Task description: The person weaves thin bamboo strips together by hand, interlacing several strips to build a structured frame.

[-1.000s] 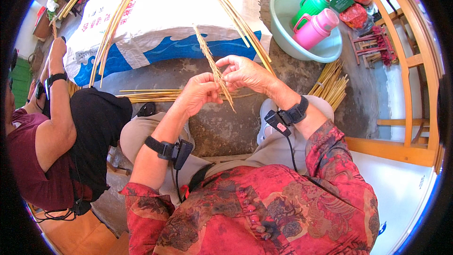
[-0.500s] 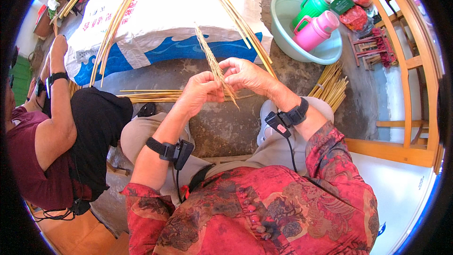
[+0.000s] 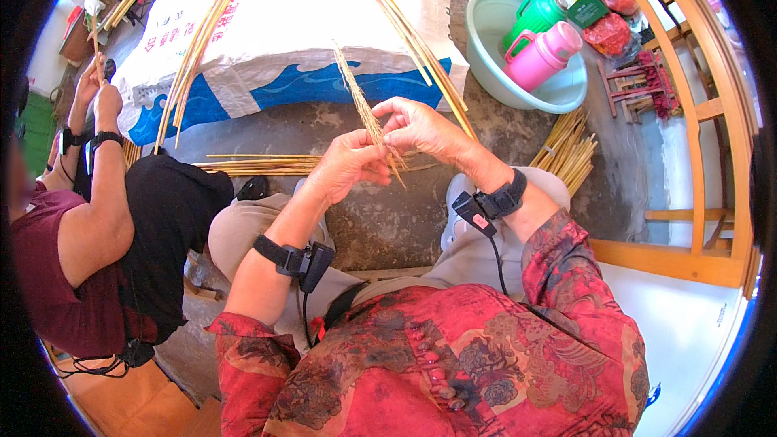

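Note:
In front of my chest I hold a narrow strip of dried straw (image 3: 358, 97) that looks plaited, with frayed, loose ends at its tip and bottom. The fingers of my left hand (image 3: 348, 162) pinch it low down from the left. My right hand (image 3: 427, 131) pinches it from the right, thumb and forefinger meeting on it close to the left fingertips. The strip leans upward and a little left, its thin tip over the blue border of the white sheet (image 3: 291, 97). Fingers partly hide its lower part.
Long straw stalks (image 3: 194, 53) lie across the sheet, others (image 3: 263, 165) on the floor. A mint basin (image 3: 477, 48) holds a green jug and a pink flask (image 3: 544, 57). A stalk bundle (image 3: 566, 150) lies beside my right knee. Left, a co-worker (image 3: 93, 267) handles a stalk; right stands a wooden frame (image 3: 700, 154).
My left hand has shifted slightly right and down along the straw strip, its fingers closer to the right hand's. The co-worker's hands have moved on their stalk.

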`<state>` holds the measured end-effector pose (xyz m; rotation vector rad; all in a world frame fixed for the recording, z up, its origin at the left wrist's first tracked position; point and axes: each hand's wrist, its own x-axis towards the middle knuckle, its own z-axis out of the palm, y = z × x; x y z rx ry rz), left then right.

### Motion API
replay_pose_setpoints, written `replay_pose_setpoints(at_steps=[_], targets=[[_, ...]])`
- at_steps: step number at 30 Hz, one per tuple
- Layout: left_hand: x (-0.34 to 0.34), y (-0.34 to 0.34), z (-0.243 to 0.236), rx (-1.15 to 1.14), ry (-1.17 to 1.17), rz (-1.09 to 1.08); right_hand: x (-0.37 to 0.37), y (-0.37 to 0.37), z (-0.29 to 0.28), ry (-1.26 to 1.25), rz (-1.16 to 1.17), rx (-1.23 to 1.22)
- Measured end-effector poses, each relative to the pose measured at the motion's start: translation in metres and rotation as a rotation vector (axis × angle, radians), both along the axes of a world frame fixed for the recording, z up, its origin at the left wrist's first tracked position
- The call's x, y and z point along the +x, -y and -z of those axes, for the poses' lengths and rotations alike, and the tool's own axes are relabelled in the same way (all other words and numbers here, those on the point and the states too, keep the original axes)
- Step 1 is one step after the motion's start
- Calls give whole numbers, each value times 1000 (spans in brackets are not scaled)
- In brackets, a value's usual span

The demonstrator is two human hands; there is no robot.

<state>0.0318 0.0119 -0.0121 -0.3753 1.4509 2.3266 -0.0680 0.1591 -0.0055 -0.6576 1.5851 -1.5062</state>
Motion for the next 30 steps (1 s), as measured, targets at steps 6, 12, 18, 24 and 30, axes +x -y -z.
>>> replay_pose_setpoints(at_steps=[6, 12, 18, 24, 30], targets=[[0, 3, 6, -17, -5, 38, 0, 0, -4, -5, 2, 21], [0, 4, 1, 82, -65, 14, -3, 0, -13, 110, 8, 2], [3, 7, 0, 128, -93, 34, -5, -2, -16, 228, -46, 16], [4, 7, 0, 170, -106, -15, -6, -2, -14, 334, -72, -51], [6, 14, 9, 121, -114, 85, -3, 1, -10, 302, -69, -71]])
